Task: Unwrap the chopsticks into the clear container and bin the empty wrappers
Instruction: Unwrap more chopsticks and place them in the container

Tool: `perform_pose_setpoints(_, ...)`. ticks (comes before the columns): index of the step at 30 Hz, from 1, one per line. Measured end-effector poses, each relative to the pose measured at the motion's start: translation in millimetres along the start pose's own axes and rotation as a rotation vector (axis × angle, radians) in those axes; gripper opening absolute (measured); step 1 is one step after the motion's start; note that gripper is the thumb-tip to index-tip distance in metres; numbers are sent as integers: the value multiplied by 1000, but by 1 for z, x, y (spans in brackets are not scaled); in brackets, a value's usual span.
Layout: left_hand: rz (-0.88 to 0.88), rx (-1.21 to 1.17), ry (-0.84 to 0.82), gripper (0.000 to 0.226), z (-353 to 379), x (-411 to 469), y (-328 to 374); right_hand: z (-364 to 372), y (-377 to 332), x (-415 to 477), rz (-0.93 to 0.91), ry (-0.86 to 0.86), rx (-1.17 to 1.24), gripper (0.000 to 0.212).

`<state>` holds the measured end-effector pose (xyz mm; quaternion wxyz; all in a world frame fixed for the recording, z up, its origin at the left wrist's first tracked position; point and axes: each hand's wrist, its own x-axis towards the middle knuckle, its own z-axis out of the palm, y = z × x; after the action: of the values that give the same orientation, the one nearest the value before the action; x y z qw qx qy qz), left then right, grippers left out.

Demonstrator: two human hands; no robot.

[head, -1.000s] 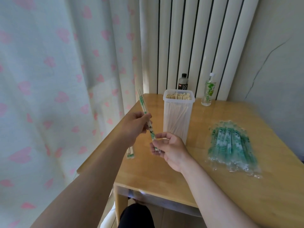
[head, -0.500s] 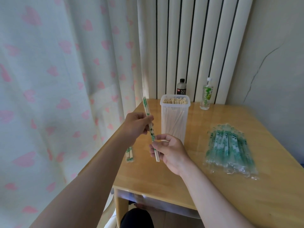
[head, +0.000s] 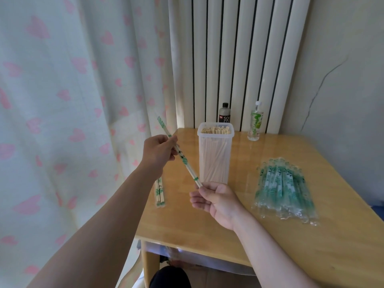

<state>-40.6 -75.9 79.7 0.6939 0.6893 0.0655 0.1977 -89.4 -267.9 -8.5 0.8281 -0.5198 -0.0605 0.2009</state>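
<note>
A wrapped pair of chopsticks in a clear sleeve with green print slants between my hands, left of the clear container. My left hand pinches the sleeve near its upper part. My right hand pinches the bare wooden lower end in front of the container. The tall container stands upright, packed with bare chopsticks. Another wrapped pair lies at the table's left edge. A heap of clear green-printed wrappers lies to the right; I cannot tell what it holds.
The wooden table stands against a white radiator, with a curtain close on the left. A dark bottle and a clear green-labelled bottle stand at the back. No bin is in view.
My hands have drawn apart. The left hand moved up and left with the sleeve, the right hand stayed low, and more bare wood shows at the lower end.
</note>
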Motion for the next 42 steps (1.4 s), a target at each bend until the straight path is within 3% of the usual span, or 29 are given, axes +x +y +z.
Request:
perform_pose_setpoints(6, -13, -72, 71, 30, 2, 2, 2, -19, -9, -16, 24, 17, 2, 26)
perform_pose_setpoints(9, -65, -133, 63, 22, 10, -5, 3, -27, -15, -27, -16, 72, 24, 21)
perform_pose_setpoints(13, -291, -431, -169, 20, 27, -28, 5, -36, -35, -39, -132, 189, 118, 13)
perform_pose_setpoints(17, -324, -346, -429, 17, 42, -53, -4, -41, -58, -51, -176, 223, 44, 12)
perform_pose_setpoints(20, -301, -329, -482, 12, 49, -62, -4, -43, -71, -59, -193, 243, -33, 10)
perform_pose_setpoints(24, -260, -384, -444, 6, 51, -61, 1, -52, -83, -68, -255, 313, 31, 10)
perform_pose_setpoints(28, -270, -488, -383, 4, 53, -63, 4, -56, -85, -68, -332, 379, 295, 6)
perform_pose_setpoints(30, -288, -524, -370, 5, 59, -66, 3, -47, -81, -64, -347, 352, 375, 15)
perform_pose_setpoints(36, -268, -520, -339, 8, 57, -66, 2, -30, -83, -51, -344, 456, 379, 19)
perform_pose_setpoints(42, -194, -480, -156, 7, 27, -45, 8, -48, -97, -53, -396, 553, 386, 17)
